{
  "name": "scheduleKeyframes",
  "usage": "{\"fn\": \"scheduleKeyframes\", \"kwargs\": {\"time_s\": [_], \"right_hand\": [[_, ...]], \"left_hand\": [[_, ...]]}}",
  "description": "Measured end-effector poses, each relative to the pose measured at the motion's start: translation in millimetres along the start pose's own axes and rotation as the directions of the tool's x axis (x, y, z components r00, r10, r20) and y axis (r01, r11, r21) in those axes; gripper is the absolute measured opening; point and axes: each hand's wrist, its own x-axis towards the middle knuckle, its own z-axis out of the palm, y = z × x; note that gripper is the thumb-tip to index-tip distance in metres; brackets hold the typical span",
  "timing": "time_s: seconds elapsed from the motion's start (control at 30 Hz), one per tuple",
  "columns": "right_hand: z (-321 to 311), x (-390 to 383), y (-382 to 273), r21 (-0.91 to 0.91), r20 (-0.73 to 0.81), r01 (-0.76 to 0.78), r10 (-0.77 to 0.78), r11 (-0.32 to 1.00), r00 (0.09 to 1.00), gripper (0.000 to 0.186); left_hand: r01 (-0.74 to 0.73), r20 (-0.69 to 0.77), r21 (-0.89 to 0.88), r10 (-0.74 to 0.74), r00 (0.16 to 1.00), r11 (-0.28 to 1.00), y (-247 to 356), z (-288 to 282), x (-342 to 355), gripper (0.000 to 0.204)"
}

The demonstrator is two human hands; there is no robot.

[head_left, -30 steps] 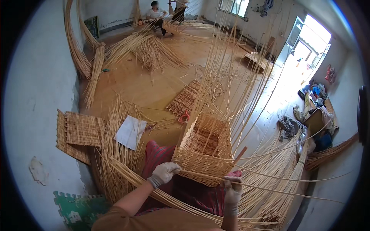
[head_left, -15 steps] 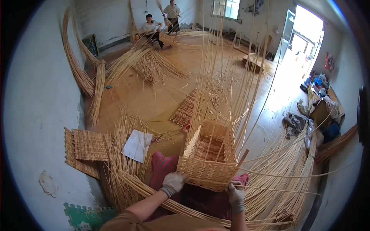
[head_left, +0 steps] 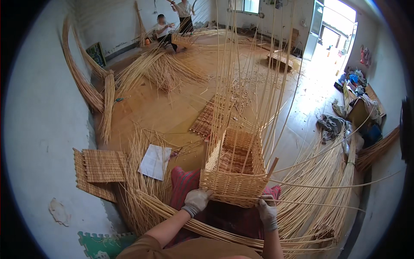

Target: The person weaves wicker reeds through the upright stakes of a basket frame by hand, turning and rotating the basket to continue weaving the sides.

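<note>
A half-woven wicker basket (head_left: 233, 185) rests over my lap, its near wall facing me and long upright stakes (head_left: 276, 93) rising from its sides. My left hand (head_left: 197, 201), in a pale work glove, grips the lower left corner of that wall; its fingertips are partly hidden by it. At the lower right corner my gloved right hand (head_left: 267, 212) is closed around a thin wicker rod (head_left: 319, 202), which runs out to the right. Another rod (head_left: 332, 186) bends away just above it. A short flat stick (head_left: 272, 167) juts up at the right corner.
Bundled rods (head_left: 315, 211) lie at my right, loose rods (head_left: 142, 190) at my left. Woven panels (head_left: 103, 166) and a white sheet (head_left: 155, 162) are there too. Beyond the basket lies another woven panel (head_left: 208, 117). Two people work by the far wall; a door (head_left: 314, 32) stands open.
The view has shifted slightly and the basket's near wall sits a little higher in it. Both my hands keep their places on the basket. The standing person far off has spread their arms.
</note>
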Motion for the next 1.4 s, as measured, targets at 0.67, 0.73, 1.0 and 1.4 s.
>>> {"fn": "scheduleKeyframes", "kwargs": {"time_s": [0.67,0.73,1.0,1.4], "right_hand": [[64.9,-12.9,-71.7,-0.471,-0.255,0.338,-0.493,0.815,0.832,0.006],[66.4,-18.2,-65.5,-0.451,-0.206,0.369,-0.497,0.813,0.843,0.006],[87.2,-16.7,-41.5,-0.339,-0.204,0.358,-0.439,0.87,0.875,0.014],[34.8,24.8,-55.5,-0.281,0.005,0.111,-0.114,0.953,0.993,0.01]], "left_hand": [[0.091,-0.025,-0.894,-0.251,0.968,0.438,-52.9,-34.4,82.5,0.032],[0.189,0.065,-0.867,-0.272,0.96,0.46,-54.5,-40.0,76.5,0.031],[0.296,0.184,-0.887,-0.316,0.931,0.354,-63.7,-36.6,82.2,0.035],[0.143,-0.306,-0.494,-0.325,0.895,0.857,-18.2,-71.6,82.2,0.029]]}}
